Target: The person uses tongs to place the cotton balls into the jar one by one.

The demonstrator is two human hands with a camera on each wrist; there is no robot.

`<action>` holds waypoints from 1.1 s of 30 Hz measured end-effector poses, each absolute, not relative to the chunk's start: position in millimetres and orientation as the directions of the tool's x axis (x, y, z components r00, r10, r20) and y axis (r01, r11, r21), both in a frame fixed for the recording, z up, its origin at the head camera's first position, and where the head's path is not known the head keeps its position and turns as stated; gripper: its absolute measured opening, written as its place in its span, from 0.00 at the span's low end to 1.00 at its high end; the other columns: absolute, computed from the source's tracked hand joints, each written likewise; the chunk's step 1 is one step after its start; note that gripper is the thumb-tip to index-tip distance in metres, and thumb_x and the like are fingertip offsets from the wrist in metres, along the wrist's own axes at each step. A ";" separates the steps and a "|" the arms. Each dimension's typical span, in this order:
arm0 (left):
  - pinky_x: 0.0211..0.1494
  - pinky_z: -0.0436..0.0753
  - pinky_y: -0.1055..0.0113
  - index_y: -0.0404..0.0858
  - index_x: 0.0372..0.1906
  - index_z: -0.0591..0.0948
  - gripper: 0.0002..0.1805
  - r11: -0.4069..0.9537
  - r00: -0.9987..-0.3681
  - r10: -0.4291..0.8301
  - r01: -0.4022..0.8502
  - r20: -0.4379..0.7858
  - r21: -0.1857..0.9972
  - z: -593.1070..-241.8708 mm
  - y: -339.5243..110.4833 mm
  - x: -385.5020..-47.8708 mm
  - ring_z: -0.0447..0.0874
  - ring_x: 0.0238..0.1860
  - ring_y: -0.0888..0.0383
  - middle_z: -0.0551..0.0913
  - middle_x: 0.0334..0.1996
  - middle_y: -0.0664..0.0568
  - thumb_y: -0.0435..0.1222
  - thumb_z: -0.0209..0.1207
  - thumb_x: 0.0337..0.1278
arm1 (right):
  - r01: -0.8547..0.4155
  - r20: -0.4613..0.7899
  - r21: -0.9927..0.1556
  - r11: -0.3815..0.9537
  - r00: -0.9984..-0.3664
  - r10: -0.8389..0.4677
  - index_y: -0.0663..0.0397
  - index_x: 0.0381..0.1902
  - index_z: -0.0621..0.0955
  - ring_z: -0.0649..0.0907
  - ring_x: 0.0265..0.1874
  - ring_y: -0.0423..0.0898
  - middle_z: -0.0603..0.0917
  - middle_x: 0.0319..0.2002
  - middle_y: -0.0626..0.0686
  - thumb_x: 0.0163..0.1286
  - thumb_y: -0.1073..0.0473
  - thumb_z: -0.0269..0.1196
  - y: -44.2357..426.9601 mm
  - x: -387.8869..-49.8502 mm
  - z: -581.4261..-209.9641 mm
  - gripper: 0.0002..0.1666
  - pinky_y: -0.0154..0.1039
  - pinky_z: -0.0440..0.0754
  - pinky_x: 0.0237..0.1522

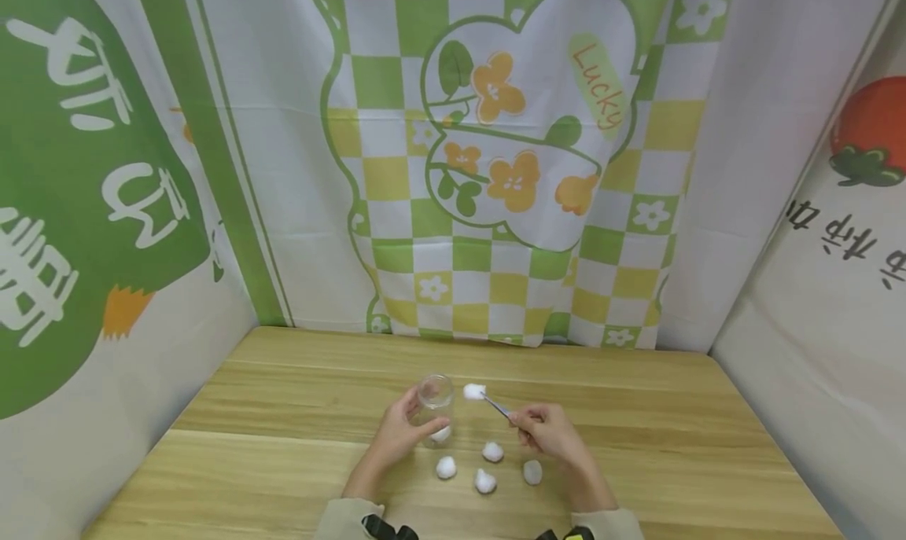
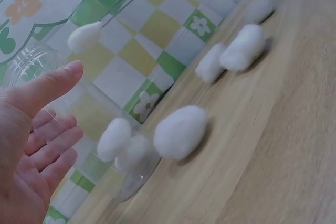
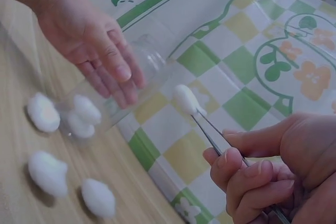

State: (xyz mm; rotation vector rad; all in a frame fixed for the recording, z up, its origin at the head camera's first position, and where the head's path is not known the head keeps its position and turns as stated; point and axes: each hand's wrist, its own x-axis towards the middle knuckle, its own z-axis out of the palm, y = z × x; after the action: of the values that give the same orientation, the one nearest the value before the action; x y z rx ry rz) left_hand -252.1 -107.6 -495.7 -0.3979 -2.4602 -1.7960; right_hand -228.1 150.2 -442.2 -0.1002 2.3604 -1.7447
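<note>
Cotton ball [image 3: 186,99] sits in tweezers [image 1: 498,406] beyond the right fingers [image 3: 251,178].

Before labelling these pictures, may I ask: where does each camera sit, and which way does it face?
Head: on the person's head, facing forward and down over the light-brown wooden table; left hand and right hand show.
Left wrist: worn there, facing the clear cylindrical jar; left hand near, right hand at the top edge.
Right wrist: worn there, facing the white cotton ball in silvery metal tweezers; right hand near, left hand beyond.
Shared: both wrist views show two cotton balls inside the jar.
</note>
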 end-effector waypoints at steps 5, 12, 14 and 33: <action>0.71 0.71 0.41 0.33 0.67 0.67 0.41 0.291 -0.968 0.158 0.236 0.196 0.927 -497.0 -103.0 -251.5 0.71 0.66 0.35 0.73 0.65 0.35 0.41 0.70 0.48 | 0.066 -0.118 -0.955 0.291 -0.979 -0.165 0.77 0.40 0.79 0.65 0.13 0.34 0.73 0.14 0.42 0.71 0.61 0.57 153.1 -223.6 -434.0 0.17 0.21 0.62 0.14; 0.73 0.69 0.43 0.33 0.68 0.66 0.40 0.249 -0.960 0.182 0.253 0.211 0.935 -500.2 -94.9 -251.0 0.70 0.68 0.37 0.72 0.66 0.36 0.39 0.69 0.50 | 0.055 -0.112 -0.963 0.265 -0.972 -0.205 0.72 0.39 0.80 0.65 0.12 0.33 0.73 0.15 0.42 0.71 0.60 0.57 152.3 -220.7 -429.9 0.15 0.21 0.63 0.14; 0.73 0.69 0.43 0.33 0.68 0.66 0.40 0.239 -0.958 0.190 0.258 0.215 0.936 -500.7 -91.7 -250.8 0.70 0.68 0.37 0.72 0.67 0.36 0.39 0.69 0.51 | 0.052 -0.110 -0.964 0.259 -0.971 -0.214 0.72 0.39 0.80 0.65 0.12 0.33 0.73 0.15 0.42 0.71 0.60 0.57 152.1 -220.3 -429.0 0.15 0.21 0.63 0.14; 0.73 0.68 0.42 0.32 0.70 0.63 0.42 0.239 -0.952 0.207 0.274 0.227 0.932 -504.0 -77.1 -249.6 0.68 0.69 0.36 0.70 0.67 0.34 0.42 0.68 0.53 | 0.027 -0.078 -0.976 0.215 -0.969 -0.233 0.76 0.37 0.78 0.65 0.11 0.32 0.73 0.14 0.42 0.70 0.62 0.58 140.9 -217.1 -426.3 0.15 0.21 0.62 0.14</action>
State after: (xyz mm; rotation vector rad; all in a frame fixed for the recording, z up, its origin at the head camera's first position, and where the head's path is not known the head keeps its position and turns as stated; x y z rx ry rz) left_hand -249.6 -77.1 -504.0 -0.4721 -2.4276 -1.8450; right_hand -217.1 140.9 -426.3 -0.1959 2.2773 -1.8370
